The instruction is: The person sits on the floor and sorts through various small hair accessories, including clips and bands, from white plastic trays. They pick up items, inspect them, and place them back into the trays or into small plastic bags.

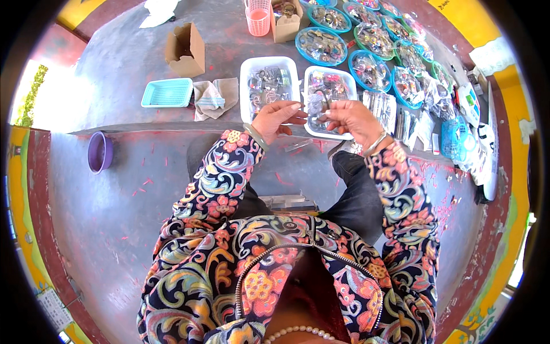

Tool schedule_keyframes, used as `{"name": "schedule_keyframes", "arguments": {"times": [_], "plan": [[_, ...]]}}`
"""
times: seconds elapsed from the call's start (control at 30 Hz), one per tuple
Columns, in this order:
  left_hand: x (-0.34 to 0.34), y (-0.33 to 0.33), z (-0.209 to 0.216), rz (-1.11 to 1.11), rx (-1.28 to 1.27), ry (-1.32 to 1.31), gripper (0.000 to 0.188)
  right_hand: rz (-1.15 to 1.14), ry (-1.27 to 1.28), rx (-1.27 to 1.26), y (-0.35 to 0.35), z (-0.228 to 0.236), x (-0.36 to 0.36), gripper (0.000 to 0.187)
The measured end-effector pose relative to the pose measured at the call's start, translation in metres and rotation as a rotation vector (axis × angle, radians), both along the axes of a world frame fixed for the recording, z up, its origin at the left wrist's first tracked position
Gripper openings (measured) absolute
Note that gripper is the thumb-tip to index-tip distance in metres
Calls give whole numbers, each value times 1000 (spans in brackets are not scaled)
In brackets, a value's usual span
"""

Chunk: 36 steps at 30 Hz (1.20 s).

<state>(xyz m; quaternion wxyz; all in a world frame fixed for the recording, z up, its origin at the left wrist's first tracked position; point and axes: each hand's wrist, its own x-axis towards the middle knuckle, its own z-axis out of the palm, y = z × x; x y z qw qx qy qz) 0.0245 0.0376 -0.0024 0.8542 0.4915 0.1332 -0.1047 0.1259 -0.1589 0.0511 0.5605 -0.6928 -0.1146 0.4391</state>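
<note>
My left hand (279, 119) is over the near edge of a white tray (244, 86) with small packaged items in it. Its fingers are loosely stretched to the right and I see nothing held in them. Above a second white tray (347, 80), my right hand (354, 120) pinches a small, thin, dark loop-like thing (325, 104) between thumb and fingers. What exactly this thing is, I cannot make out. A gap separates the two hands. Small mixed goods lie in the second tray too.
Blue and green round baskets (321, 46) of wrapped goods fill the back right. Left of the trays are a folded cloth (220, 97), a turquoise basket (166, 93) and a cardboard box (186, 50). A purple basin (100, 152) stands lower left. Packets (379, 109) lie at right.
</note>
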Motion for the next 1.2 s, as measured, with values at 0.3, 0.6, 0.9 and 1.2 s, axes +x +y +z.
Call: {"name": "schedule_keyframes", "arguments": {"times": [0.3,0.6,0.9,1.2], "plan": [[1,1,-13,48,-32,-25,18,49,-149,-11,21,-27,-21,16],[3,-4,-18,23,-78,-64,6,-150,-236,56,26,-21,-20,25],[1,-12,-13,-95,-11,-16,4,-215,-201,97,23,-28,-22,22],[-1,-8,-10,-203,272,-95,15,-101,-72,65,22,-33,-20,13]]}}
